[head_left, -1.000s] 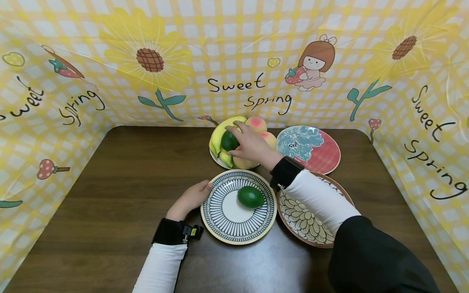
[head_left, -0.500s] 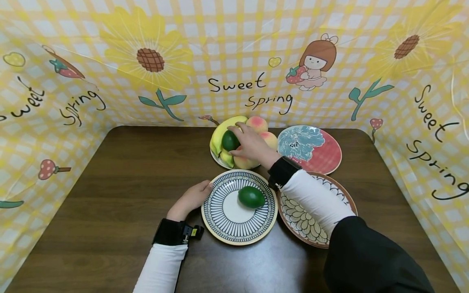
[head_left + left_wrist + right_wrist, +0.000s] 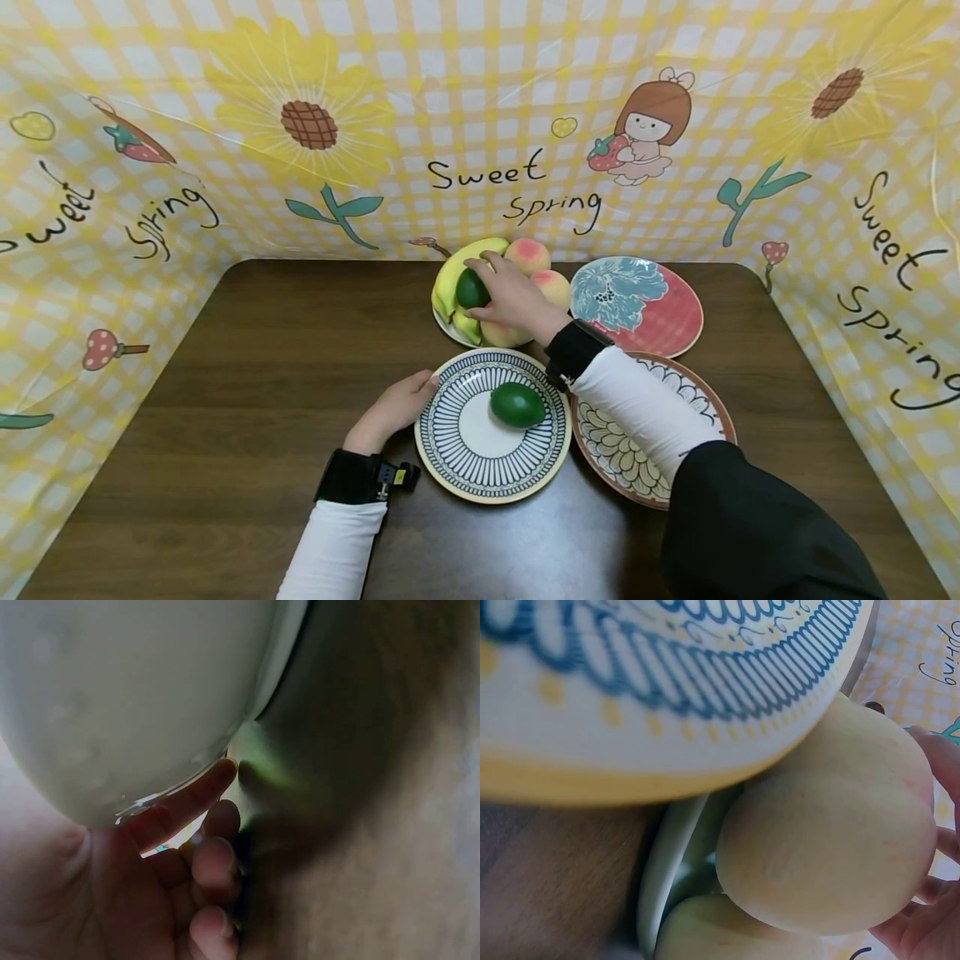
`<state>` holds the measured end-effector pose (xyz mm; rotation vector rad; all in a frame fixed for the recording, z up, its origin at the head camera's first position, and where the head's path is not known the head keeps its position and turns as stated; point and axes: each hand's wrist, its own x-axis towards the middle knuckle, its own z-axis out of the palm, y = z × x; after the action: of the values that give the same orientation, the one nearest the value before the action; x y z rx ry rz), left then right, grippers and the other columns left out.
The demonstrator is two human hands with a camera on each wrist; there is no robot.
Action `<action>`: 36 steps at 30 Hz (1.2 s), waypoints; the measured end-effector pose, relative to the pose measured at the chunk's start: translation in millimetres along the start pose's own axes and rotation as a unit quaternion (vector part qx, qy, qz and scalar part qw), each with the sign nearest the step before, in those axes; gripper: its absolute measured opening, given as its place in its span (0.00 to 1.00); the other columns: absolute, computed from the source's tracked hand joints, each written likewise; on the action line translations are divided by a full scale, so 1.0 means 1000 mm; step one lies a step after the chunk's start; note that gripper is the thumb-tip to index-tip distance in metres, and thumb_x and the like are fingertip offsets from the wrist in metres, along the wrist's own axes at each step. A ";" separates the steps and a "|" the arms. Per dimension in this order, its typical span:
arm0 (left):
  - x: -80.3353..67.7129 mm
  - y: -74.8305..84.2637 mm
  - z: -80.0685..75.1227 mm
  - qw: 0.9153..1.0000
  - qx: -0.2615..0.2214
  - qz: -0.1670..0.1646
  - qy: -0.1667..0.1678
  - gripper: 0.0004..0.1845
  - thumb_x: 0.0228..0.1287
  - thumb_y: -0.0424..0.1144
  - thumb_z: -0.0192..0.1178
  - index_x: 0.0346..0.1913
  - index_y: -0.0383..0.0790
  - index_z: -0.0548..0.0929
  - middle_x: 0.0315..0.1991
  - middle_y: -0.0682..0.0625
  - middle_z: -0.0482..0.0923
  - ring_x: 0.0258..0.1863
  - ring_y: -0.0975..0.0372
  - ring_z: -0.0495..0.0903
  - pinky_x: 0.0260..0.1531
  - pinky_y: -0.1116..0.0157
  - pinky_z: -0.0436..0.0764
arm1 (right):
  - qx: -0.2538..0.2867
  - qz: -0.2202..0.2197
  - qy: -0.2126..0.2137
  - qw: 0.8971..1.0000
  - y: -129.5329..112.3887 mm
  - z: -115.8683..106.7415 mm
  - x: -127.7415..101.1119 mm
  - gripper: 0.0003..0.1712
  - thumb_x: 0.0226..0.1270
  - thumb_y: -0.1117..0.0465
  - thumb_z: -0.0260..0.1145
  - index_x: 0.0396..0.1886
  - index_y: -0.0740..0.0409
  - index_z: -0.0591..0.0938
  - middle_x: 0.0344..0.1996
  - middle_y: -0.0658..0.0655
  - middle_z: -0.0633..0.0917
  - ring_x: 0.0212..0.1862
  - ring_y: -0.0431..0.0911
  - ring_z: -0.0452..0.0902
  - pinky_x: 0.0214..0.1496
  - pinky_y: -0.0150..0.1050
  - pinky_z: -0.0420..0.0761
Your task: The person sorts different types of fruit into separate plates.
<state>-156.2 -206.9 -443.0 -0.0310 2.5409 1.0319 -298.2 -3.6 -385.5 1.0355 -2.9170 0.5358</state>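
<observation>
My left hand (image 3: pixel 397 404) holds the left rim of a white plate (image 3: pixel 461 479) with a dark radiating pattern, thumb on the rim. In the left wrist view, its fingers lie under the plate's pale underside (image 3: pixel 142 697). A dark green oval fruit (image 3: pixel 517 405) lies on this plate. Behind it, my right hand (image 3: pixel 517 293) reaches over a heaped fruit plate and grips another dark green oval fruit (image 3: pixel 470 288) between thumb and fingers. Bananas (image 3: pixel 448 279) and several peaches (image 3: pixel 528 255) surround it. A large peach (image 3: pixel 825 825) hides much of that grip in the right wrist view.
A red plate with a blue flower (image 3: pixel 667 317) stands at the back right. Under my right forearm is a brown-rimmed plate (image 3: pixel 618 442) with a petal pattern. A yellow checked cloth (image 3: pixel 480 83) walls the back and sides of the wooden table (image 3: pixel 225 433).
Both hands keep their places at the plate rim and at the green fruit. The right forearm has shifted slightly left, and the head view has moved a little.
</observation>
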 end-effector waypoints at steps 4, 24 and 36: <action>0.000 0.001 -0.001 1.000 0.001 -0.002 -0.001 0.26 0.85 0.46 0.37 0.70 0.34 0.72 0.70 0.34 0.73 0.75 0.41 0.67 0.74 0.42 0.66 | 0.003 0.005 -0.001 1.000 0.000 0.001 0.001 0.47 0.66 0.47 0.73 0.79 0.54 0.63 0.76 0.66 0.64 0.74 0.62 0.68 0.69 0.52 0.78; -0.003 -0.001 0.001 1.000 -0.005 0.002 -0.001 0.27 0.84 0.46 0.37 0.73 0.32 0.68 0.73 0.33 0.69 0.76 0.41 0.64 0.75 0.43 0.64 | 0.024 0.015 -0.017 0.999 0.003 0.005 0.002 0.44 0.69 0.51 0.72 0.79 0.56 0.63 0.75 0.67 0.65 0.71 0.59 0.71 0.70 0.50 0.77; -0.002 0.000 0.001 1.000 -0.004 0.003 0.002 0.26 0.85 0.46 0.38 0.71 0.32 0.71 0.71 0.33 0.72 0.75 0.41 0.67 0.74 0.42 0.66 | 0.040 0.015 -0.017 0.999 0.003 0.008 0.006 0.47 0.67 0.49 0.73 0.79 0.55 0.63 0.75 0.68 0.64 0.72 0.60 0.69 0.72 0.51 0.76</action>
<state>-154.4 -206.9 -443.0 -0.0266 2.5414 1.0447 -304.2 -7.5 -393.1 1.0211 -2.9681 0.6470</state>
